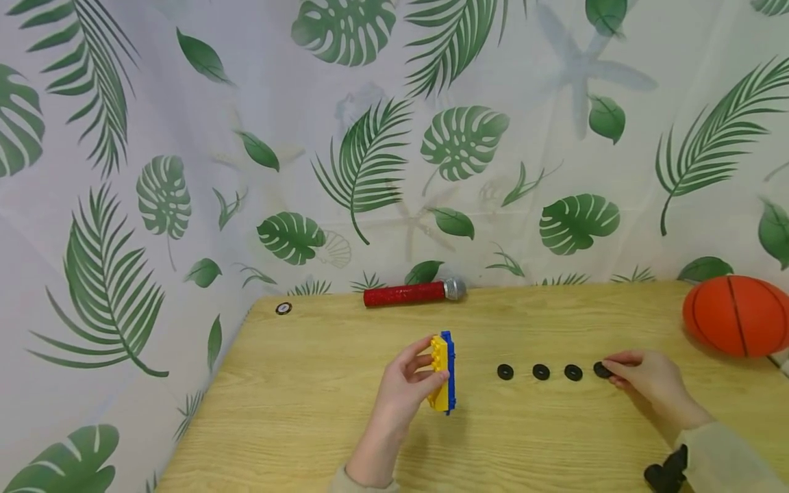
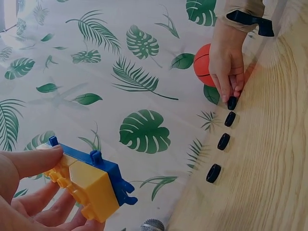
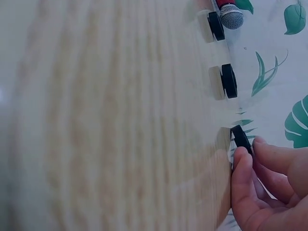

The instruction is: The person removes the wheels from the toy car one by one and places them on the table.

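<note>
My left hand [image 1: 394, 390] holds a toy block piece above the table, thumb on one side and fingers on the other. Studded yellow bricks [image 2: 94, 185] join a blue base [image 2: 108, 168] with small clips sticking out. Farther right, my right hand [image 1: 656, 383] pinches a small black toy wheel [image 3: 239, 136] between thumb and fingers, close over the tabletop. Three more black wheels lie in a row to its left: one nearest the blocks [image 1: 505, 377], a middle one [image 1: 541, 377] and one beside the right hand [image 1: 573, 378].
A red microphone [image 1: 407, 294] with a silver head lies along the back edge of the wooden table [image 1: 296, 411]. At the back right sits an orange basketball [image 1: 715, 315]. One round chip [image 1: 283, 309] is at the back left corner. Leaf-printed cloth [image 1: 382, 260] hangs behind.
</note>
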Tool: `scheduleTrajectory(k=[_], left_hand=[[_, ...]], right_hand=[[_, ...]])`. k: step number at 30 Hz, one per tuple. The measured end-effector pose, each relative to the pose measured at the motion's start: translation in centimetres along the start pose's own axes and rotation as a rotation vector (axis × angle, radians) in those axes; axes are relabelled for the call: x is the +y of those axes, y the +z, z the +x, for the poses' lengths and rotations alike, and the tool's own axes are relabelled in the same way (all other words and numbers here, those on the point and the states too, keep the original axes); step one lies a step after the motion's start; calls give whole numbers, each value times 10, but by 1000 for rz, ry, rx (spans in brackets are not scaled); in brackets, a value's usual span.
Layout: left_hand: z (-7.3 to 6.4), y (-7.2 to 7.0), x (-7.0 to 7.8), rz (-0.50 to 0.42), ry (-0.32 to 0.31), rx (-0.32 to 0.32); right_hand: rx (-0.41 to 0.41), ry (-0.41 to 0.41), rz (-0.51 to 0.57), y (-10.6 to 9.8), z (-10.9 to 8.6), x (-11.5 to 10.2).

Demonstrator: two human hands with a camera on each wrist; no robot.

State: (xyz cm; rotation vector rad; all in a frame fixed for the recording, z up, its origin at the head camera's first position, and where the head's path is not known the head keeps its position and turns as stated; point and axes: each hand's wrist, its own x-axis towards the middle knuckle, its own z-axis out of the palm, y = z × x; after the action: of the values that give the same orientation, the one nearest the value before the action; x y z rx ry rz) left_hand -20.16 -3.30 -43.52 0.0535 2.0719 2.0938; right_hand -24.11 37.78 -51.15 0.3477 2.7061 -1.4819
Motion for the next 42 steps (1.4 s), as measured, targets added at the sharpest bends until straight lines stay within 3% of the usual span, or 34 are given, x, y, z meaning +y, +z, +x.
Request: scheduleTrajectory(k=[14, 17, 20, 25, 30, 38, 42], left_hand=[[0, 0, -1, 127, 11, -55], [1, -1, -1, 147, 17, -62], [1, 0, -1, 161, 29, -69], [3, 5, 0, 157, 49, -90], [2, 9, 3, 140, 61, -112], [-2, 8, 6, 56, 73, -148], [-3, 6, 5, 84, 65, -177]], right_hand=[[19, 1, 19, -4, -7, 0], [32, -53, 0, -1, -13, -11], [26, -165, 1, 8, -25, -36], [-66, -337, 127, 31, -52, -94], [-180, -386, 228, 52, -75, -138], [-335, -413, 258, 80, -88, -161], [-405, -392, 247, 91, -90, -162]])
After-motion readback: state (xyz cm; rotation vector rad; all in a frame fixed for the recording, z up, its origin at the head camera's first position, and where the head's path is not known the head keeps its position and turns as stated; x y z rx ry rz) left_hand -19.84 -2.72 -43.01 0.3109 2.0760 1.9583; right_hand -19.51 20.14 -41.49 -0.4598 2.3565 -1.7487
